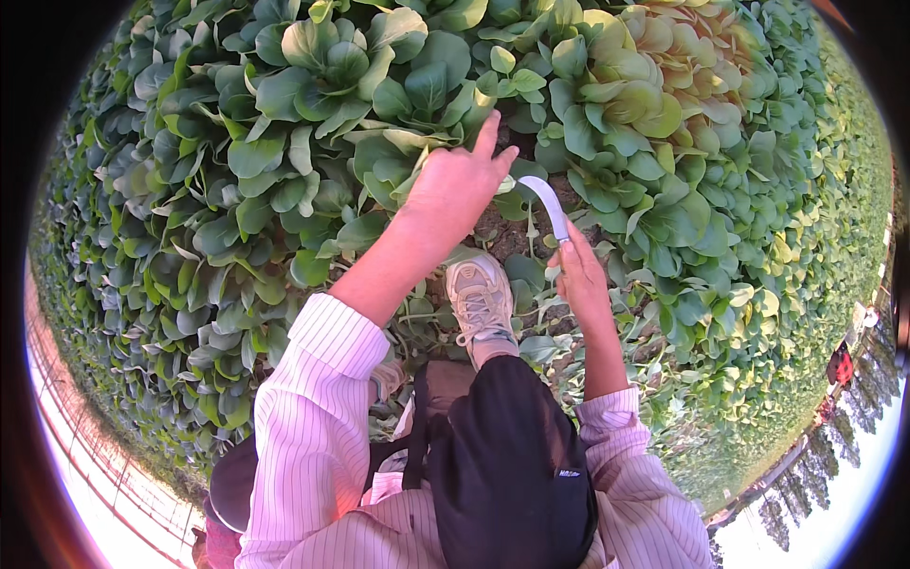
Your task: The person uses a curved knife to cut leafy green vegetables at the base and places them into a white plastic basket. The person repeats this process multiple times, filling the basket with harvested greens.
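Note:
My left hand (pixel 466 178) lies over a leafy green plant (pixel 405 153), its index finger stretched towards a leaf and its thumb apart. A pale cut stem end (pixel 506 185) shows just beside this hand; whether the hidden fingers grip the plant is unclear. My right hand (pixel 581 274) is closed around the handle of a sickle with a curved metal blade (pixel 546 199). The blade's tip points left, close to the pale stem end. Bare brown soil (pixel 505 231) shows between the two hands.
Dense leafy greens (pixel 234 235) surround me on both sides. My shoe (pixel 480 295) stands on the ground between my arms, among loose leaves and stems (pixel 547 348). A person in red (pixel 840 364) is far off at the right edge, near trees. A dark rounded object (pixel 233 484) is at lower left.

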### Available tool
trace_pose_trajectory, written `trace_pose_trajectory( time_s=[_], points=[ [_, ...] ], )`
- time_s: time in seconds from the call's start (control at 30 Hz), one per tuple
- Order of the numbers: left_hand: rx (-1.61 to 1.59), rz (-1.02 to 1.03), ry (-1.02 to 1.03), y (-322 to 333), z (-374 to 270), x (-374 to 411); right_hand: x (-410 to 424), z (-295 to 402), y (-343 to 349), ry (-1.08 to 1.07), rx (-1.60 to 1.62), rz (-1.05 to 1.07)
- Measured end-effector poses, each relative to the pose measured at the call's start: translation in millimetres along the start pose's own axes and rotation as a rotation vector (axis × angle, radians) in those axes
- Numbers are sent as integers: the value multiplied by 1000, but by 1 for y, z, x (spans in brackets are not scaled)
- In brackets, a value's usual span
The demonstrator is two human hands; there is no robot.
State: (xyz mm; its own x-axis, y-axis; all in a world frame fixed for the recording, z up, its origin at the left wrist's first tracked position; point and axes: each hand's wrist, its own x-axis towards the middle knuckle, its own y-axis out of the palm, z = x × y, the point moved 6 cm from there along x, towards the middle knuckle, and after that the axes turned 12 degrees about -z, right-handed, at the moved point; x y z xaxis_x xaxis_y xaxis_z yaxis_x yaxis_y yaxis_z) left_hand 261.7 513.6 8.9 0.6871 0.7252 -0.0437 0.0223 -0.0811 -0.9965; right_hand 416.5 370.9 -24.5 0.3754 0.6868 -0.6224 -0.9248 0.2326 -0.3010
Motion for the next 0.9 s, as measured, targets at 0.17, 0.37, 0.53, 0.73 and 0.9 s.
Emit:
trace_pose_trajectory(
  time_s=[0.17, 0.37, 0.53, 0.73, 0.9],
  points=[
    [-19, 100, -231, 31, 60, -79, 25, 0, 61, -44, -22, 144],
    [-188, -124, -399, 35, 57, -94, 62, -30, 74, -144, -246, -3],
    [-212, -217, -382, 33, 61, -98, 70, -29, 81, -92, -279, 71],
    [-224, -262, -385, 34, 60, -99, 67, -34, 89, -80, -194, 50],
    [-223, -250, -398, 32, 58, -98, 62, -32, 89, -202, -187, 5]
  ],
)
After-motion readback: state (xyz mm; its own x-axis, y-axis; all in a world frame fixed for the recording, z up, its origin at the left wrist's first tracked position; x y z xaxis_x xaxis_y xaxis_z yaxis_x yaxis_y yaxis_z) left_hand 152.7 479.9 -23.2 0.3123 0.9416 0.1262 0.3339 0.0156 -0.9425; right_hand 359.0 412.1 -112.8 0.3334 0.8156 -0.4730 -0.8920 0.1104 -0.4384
